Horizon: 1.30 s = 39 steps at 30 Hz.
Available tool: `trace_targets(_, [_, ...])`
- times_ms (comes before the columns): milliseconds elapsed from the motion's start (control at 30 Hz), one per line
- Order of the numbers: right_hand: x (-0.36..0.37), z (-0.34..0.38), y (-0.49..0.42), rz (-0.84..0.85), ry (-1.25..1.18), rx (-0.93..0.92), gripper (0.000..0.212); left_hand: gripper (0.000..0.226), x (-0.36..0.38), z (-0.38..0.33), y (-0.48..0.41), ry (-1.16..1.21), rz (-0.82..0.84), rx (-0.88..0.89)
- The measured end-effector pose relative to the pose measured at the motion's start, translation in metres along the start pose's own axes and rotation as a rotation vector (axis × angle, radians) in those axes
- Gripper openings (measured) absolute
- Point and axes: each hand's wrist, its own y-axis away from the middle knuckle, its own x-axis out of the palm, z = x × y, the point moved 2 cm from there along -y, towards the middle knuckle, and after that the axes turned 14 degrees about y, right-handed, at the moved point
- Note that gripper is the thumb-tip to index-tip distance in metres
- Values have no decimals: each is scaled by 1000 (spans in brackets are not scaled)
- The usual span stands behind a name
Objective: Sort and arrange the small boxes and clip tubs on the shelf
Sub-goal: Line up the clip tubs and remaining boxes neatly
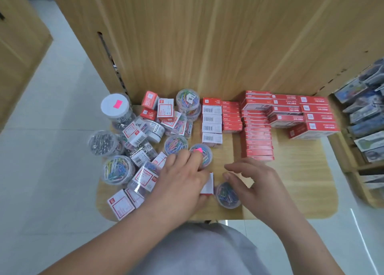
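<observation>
Two clear tubs of coloured clips near the front middle of the wooden shelf [291, 181]: pink-sticker tub [204, 158] further back, second tub [227, 195] close to the front edge. Between them a small white-and-red box [208, 184], mostly hidden beneath the left hand [182, 181]. Left hand palm down, fingertips on the pink-sticker tub's rim; grip on box or tub impossible to tell. Right hand [251, 181] arched over the second tub, fingers loosely curled and parted, nothing pinched. Left of these, a jumbled heap of tubs and boxes [143, 133]; behind and right, red boxes [257, 137] stacked in neat rows.
</observation>
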Motion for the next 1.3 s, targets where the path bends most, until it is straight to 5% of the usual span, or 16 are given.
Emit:
trace_targets(167, [-6, -5, 8, -7, -89, 39, 10, 37, -2, -7, -6, 28, -28, -78])
trace_targets(267, [-21, 0, 6, -46, -258, 145, 12, 44, -21, -9, -4, 292, -168, -102])
trace_targets(433, [-35, 24, -17, 215, -859, 125, 25, 58, -43, -22, -6, 855, -260, -209])
trace_targets(533, [-37, 24, -27, 263, -1009, 139, 30, 62, -44, -26, -10, 959, -295, -284])
trace_targets(667, [-37, 16, -37, 156, -833, 85, 38, 66, -38, -22, -16, 1108, -243, -403])
trace_targets(833, [-45, 11, -44, -6, -357, -202, 57, 38, -42, -25, -25, 1327, -371, -485])
trace_targets(967, [-49, 10, -48, -15, -404, -251, 58, 32, -46, -18, -30, 1402, -456, -480])
trace_targets(1133, [-46, 8, -60, 99, -665, -37, 47, 34, -57, -11, -38, 1444, -377, -442])
trace_targets(1300, [-43, 8, -69, 58, -196, -288, 58, 37, -63, -12, -47, 1273, -327, -401])
